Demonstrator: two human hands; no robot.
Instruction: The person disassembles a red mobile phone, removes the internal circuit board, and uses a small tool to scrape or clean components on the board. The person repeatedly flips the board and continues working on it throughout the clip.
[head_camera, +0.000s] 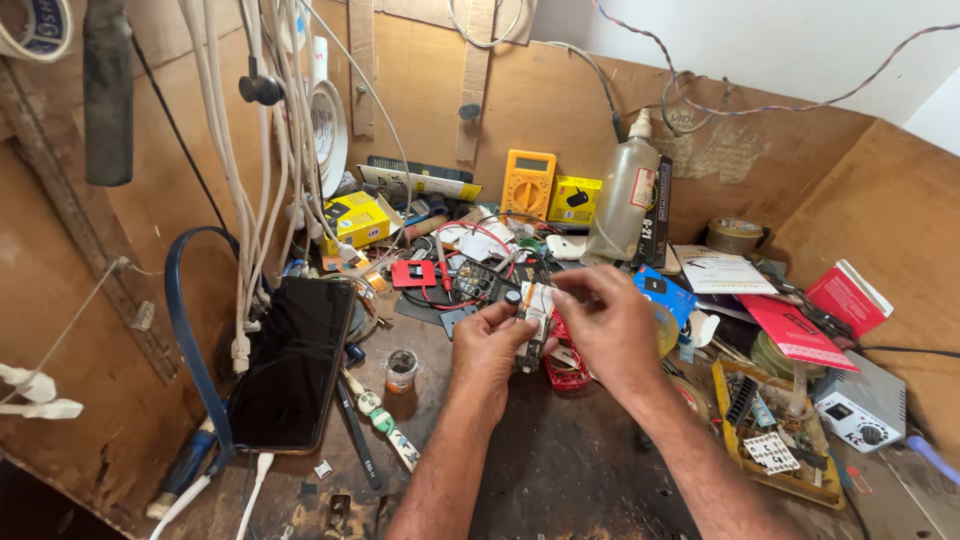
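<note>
Both my hands meet at the middle of a cluttered workbench. My left hand (487, 350) grips a small narrow circuit board (533, 325) from below, holding it nearly upright. My right hand (610, 325) pinches the top of the same board, where a pale label or part shows. A red plastic piece (568, 372) lies on the dark mat right under my hands. Behind them sit a red module (413, 273) with red wires and a dark board (475, 282).
A black tablet (295, 362) leans at the left beside hanging white cables (245, 200). A yellow multimeter (528, 183), yellow boxes, a plastic bottle (627, 195), red booklets (800, 330) and a parts tray (775, 440) crowd the back and right. Wooden walls enclose the bench.
</note>
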